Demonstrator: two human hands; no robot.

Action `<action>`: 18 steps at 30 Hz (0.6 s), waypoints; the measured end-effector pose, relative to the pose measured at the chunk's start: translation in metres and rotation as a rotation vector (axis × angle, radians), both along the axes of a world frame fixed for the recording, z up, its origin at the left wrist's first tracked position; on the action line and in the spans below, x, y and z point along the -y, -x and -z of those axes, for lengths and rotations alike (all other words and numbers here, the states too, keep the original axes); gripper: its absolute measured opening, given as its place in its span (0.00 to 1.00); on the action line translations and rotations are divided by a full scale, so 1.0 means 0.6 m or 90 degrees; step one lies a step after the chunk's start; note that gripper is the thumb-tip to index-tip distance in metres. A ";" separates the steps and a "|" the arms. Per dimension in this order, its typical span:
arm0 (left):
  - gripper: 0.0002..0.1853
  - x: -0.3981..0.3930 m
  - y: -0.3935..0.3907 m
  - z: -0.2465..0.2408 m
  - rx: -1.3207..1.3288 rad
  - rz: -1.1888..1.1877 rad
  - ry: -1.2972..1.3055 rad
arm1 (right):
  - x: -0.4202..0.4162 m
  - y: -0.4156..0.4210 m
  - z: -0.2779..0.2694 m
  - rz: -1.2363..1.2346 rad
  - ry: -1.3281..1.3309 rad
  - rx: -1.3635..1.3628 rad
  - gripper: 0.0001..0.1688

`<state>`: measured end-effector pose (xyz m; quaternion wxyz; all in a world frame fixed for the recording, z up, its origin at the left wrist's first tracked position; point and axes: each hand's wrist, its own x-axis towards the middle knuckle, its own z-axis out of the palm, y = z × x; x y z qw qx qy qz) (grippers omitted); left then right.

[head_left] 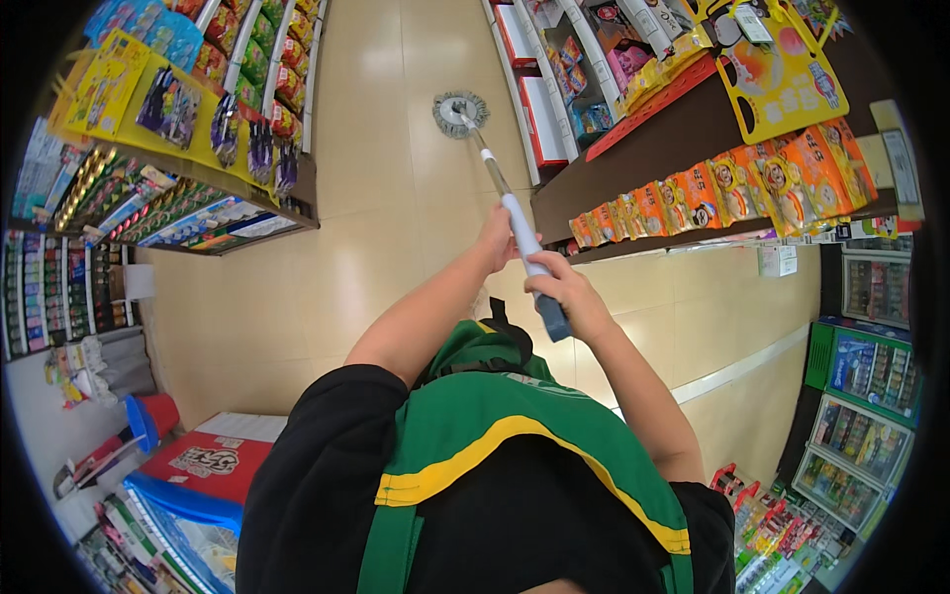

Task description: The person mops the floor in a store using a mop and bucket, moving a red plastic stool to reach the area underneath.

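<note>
A mop with a round, grey-white fringed head rests on the tan tiled floor in the aisle before me. Its pole runs back towards my body, metal near the head, then white, ending in a dark grey grip. My left hand is wrapped around the white section. Closer to me, my right hand grips the pole just above the dark end. Both forearms are bare, and a green apron with yellow trim covers my chest.
Left of the aisle stands a snack shelf; another shelf borders it on the right. Orange snack packets hang along the right shelf's end. Drinks coolers line the far right. Behind my left side are a red-topped chest and a bucket.
</note>
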<state>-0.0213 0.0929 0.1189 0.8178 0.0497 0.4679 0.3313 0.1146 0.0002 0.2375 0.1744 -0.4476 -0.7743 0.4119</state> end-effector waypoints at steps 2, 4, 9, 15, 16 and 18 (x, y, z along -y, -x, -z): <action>0.19 -0.040 -0.009 -0.027 0.020 -0.081 0.012 | -0.052 0.011 -0.028 -0.114 -0.175 0.129 0.17; 0.20 -0.072 -0.003 0.029 0.029 -0.005 0.068 | -0.074 0.013 -0.070 -0.115 -0.072 0.133 0.20; 0.18 -0.049 -0.078 -0.008 0.016 0.242 0.064 | -0.028 -0.070 -0.094 0.042 0.166 -0.082 0.23; 0.14 0.019 -0.133 -0.079 0.223 0.381 0.270 | 0.032 -0.160 -0.245 0.183 0.543 -0.115 0.25; 0.13 0.013 -0.134 -0.080 0.232 0.400 0.282 | 0.034 -0.136 -0.259 0.347 0.660 -0.379 0.27; 0.13 -0.024 -0.139 -0.066 0.232 0.368 0.298 | 0.032 -0.109 -0.259 0.617 0.844 -0.496 0.47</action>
